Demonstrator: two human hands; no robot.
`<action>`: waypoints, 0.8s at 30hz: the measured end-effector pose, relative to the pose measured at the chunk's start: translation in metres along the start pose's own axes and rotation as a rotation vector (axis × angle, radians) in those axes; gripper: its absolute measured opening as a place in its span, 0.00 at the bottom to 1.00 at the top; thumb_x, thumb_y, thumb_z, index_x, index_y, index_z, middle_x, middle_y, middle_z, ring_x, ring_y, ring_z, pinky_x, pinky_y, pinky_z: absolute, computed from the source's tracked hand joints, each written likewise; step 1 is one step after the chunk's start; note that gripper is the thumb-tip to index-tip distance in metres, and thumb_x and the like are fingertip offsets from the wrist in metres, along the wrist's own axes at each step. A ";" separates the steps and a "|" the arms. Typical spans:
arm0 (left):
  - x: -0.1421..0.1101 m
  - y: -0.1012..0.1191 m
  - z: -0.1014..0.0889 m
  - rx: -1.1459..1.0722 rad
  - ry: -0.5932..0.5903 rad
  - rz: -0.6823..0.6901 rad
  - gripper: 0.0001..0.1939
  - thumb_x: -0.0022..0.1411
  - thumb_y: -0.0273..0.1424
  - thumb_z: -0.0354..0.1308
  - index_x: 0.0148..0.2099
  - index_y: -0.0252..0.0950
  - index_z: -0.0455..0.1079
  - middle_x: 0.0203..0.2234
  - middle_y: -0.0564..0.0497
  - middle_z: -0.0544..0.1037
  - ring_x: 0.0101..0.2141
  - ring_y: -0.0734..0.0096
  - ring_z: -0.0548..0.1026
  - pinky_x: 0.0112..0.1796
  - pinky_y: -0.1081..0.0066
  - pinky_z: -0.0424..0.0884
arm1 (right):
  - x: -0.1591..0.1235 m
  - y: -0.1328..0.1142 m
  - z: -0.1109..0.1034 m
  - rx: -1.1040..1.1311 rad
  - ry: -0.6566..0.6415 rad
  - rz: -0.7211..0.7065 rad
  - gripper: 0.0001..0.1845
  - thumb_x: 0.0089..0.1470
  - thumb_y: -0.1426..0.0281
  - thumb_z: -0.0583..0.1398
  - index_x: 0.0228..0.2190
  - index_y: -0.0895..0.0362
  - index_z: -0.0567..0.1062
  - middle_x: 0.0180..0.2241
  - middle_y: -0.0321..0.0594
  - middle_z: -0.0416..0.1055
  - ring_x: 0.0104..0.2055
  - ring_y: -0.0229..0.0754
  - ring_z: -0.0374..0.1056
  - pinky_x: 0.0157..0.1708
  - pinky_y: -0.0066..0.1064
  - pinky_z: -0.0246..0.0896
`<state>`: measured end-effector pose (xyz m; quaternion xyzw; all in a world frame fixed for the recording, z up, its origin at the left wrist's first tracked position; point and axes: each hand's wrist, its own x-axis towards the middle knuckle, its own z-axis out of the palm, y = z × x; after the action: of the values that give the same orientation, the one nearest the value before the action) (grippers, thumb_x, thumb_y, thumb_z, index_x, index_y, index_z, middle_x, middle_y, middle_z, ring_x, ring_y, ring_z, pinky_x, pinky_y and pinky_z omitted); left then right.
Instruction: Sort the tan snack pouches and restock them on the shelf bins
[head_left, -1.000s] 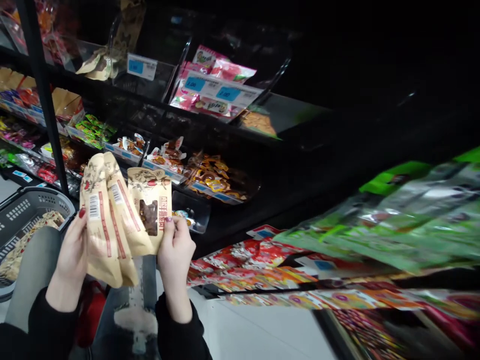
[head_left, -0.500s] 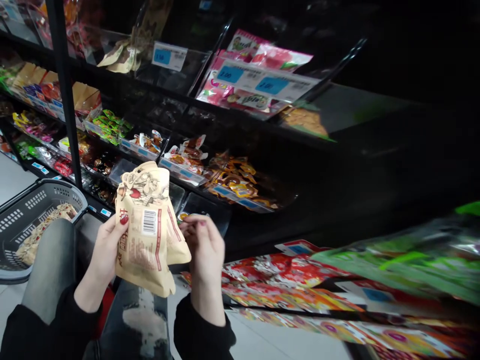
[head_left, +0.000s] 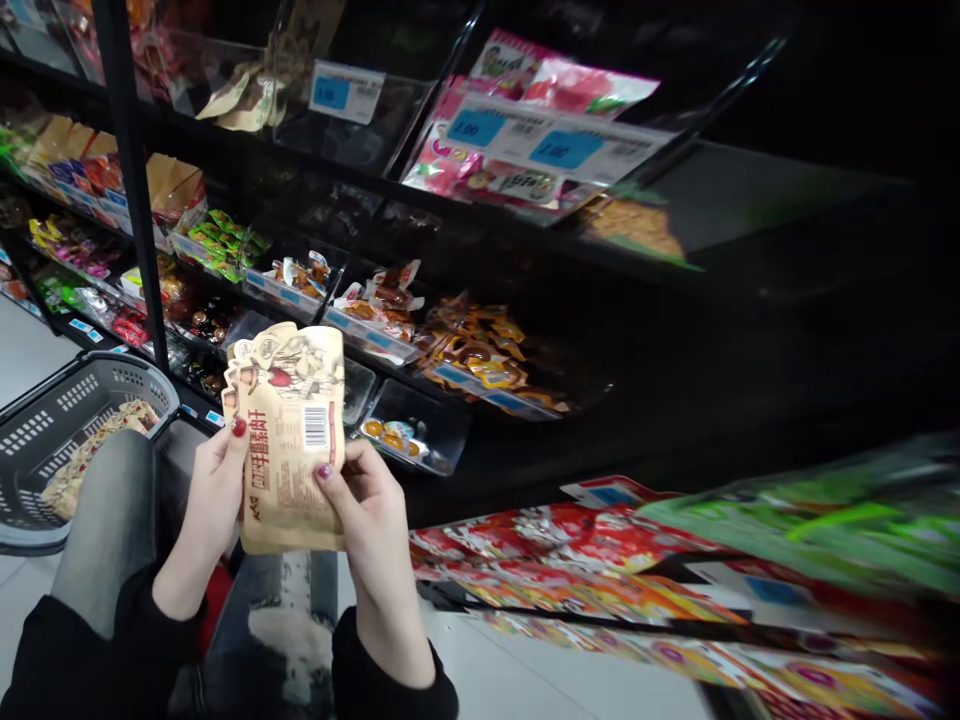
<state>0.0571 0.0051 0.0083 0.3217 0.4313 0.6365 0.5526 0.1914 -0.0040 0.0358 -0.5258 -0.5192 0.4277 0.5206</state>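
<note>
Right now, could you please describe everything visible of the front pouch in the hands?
The front pouch is tan, matte and paper-like, held roughly upright, with a barcode, reddish lettering and a drawing near its top. The left hand grips its left side, the right hand its right; similar pouches show behind.

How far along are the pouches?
Looks done: beige packs lie in the basket. In hand: a pouch stack, mostly lined up, gripped by the left hand and right hand. Likely left: evening the upper-left corners, which fan out, and setting the stack down; it's not in the basket.
</note>
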 end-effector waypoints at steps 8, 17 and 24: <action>0.003 0.012 -0.006 0.276 0.077 0.206 0.15 0.60 0.40 0.59 0.45 0.40 0.78 0.46 0.48 0.80 0.50 0.60 0.74 0.53 0.64 0.64 | -0.012 -0.012 -0.023 0.036 0.358 -0.174 0.13 0.51 0.60 0.62 0.25 0.54 0.65 0.25 0.32 0.65 0.26 0.36 0.60 0.26 0.27 0.56; -0.015 0.015 0.006 0.296 0.058 0.235 0.20 0.55 0.49 0.60 0.33 0.35 0.74 0.27 0.50 0.77 0.30 0.66 0.73 0.32 0.70 0.68 | -0.041 -0.024 0.040 -0.945 0.222 -0.826 0.08 0.56 0.79 0.55 0.31 0.57 0.73 0.26 0.40 0.66 0.35 0.43 0.61 0.48 0.42 0.64; 0.000 0.018 0.000 0.068 0.129 -0.018 0.18 0.49 0.47 0.63 0.27 0.35 0.71 0.21 0.53 0.75 0.23 0.71 0.71 0.26 0.72 0.67 | -0.016 -0.030 0.000 -0.499 0.018 -0.437 0.03 0.54 0.72 0.57 0.28 0.54 0.71 0.30 0.37 0.72 0.34 0.38 0.67 0.35 0.31 0.64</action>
<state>0.0498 0.0048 0.0245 0.2948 0.4904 0.6358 0.5181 0.1866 -0.0219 0.0643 -0.5170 -0.7039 0.1611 0.4598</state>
